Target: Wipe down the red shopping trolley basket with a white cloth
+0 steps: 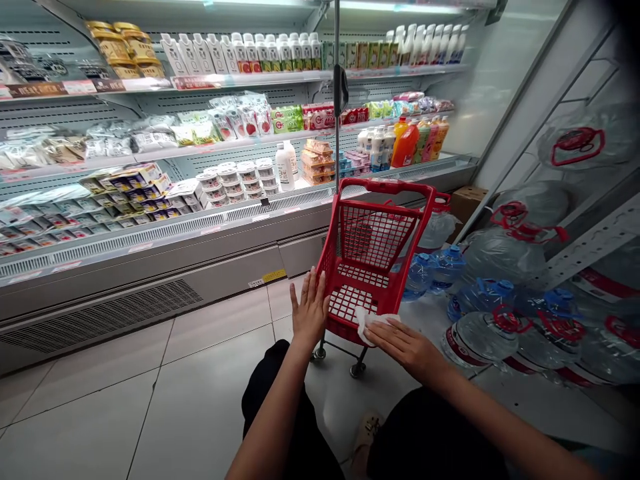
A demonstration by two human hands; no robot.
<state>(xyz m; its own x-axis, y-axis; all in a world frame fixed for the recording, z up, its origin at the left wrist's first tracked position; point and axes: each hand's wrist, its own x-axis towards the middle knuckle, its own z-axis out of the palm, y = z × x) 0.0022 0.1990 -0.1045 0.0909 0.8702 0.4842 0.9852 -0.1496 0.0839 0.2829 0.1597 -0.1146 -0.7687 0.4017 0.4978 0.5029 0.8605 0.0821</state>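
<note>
A small red plastic shopping cart (385, 287) with grid-patterned panels and little wheels stands on the floor in front of me. My left hand (309, 308) lies against its left side edge, fingers stretched out and holding nothing. At the cart's near right corner, my right hand (397, 341) presses a crumpled white cloth or tissue (367, 321) to the red rim. Its fingers lie together over the cloth, and part of the cloth is hidden beneath them.
Beyond the cart runs an open refrigerated display case (225, 233) with cartons, tubs and bottles on its shelves. Large water bottles (483, 337) crowd the floor and rack at right. My knees are on both sides below. Pale tiles (200, 393) cover the floor.
</note>
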